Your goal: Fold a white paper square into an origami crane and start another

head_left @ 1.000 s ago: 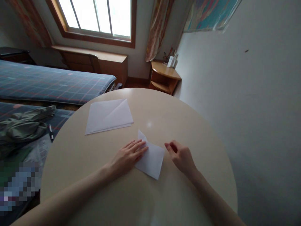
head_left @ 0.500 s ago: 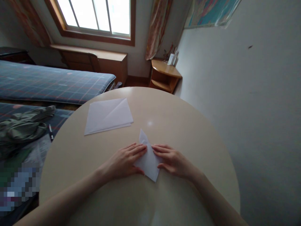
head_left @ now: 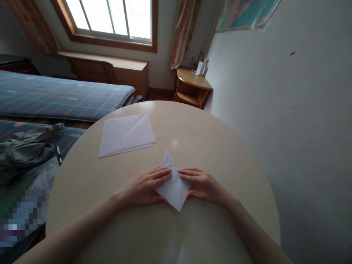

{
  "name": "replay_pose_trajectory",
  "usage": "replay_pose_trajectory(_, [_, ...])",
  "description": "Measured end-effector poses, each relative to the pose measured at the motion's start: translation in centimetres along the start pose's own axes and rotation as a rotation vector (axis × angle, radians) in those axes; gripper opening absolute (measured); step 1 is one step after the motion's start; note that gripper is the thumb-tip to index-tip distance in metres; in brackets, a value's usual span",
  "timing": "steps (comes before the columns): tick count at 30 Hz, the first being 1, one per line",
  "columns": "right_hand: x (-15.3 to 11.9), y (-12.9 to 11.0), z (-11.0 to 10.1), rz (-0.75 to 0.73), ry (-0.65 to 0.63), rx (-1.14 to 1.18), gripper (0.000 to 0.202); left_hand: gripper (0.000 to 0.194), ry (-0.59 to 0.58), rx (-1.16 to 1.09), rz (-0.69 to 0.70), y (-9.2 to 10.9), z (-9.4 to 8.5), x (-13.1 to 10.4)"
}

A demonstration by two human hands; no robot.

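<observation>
A small folded white paper [head_left: 176,189] lies on the round cream table [head_left: 214,146], one narrow point facing away from me and a wider point toward me. My left hand [head_left: 150,186] grips its left edge, fingers on top and the thumb at the lower left side. On the right edge is my right hand [head_left: 202,185], its fingertips on the paper and its thumb by the lower right side. Both hands hold the paper between them near the table surface.
Flat white sheets [head_left: 126,134] lie at the table's far left. Left of the table are a plaid mattress [head_left: 68,97], crumpled green cloth [head_left: 30,146] and a pen [head_left: 59,154]. A wall [head_left: 302,128] runs along the right, with a corner shelf [head_left: 194,79] beyond the table.
The thumbs have shifted to the paper's outer sides, and more of its lower part shows. The right hand's thumb no longer lies over the paper.
</observation>
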State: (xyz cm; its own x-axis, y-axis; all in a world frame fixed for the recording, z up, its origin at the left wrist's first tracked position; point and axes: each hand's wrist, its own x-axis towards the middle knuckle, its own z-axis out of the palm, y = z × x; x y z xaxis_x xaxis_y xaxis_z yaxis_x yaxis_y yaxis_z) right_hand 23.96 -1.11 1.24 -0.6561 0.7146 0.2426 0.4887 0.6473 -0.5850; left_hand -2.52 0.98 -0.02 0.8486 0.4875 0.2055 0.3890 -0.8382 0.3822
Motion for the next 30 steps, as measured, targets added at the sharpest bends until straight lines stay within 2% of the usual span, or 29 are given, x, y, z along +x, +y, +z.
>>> replay_pose_trajectory(10, [-0.1,0.0,0.4,-0.027,0.081,0.031,0.053,0.09,0.055,-0.03,-0.032,0.2,0.5,0.0])
replay_pose_trajectory(13, [0.0,-0.2,0.4,-0.063,0.085,0.024,0.059,0.092,0.076,-0.026,-0.02,0.4,0.7,0.0])
replay_pose_trajectory(16, [0.0,-0.2,0.4,-0.073,0.081,0.005,0.066,0.092,0.106,-0.011,-0.008,0.4,1.0,0.0])
replay_pose_trajectory(22, [-0.1,0.3,0.8,-0.075,0.091,-0.023,0.058,0.092,0.12,-0.003,0.015,0.2,1.2,0.0])
replay_pose_trajectory(30, [-0.1,0.6,0.8,-0.094,0.111,0.021,0.066,0.086,0.118,-0.017,0.044,0.2,1.0,-0.2])
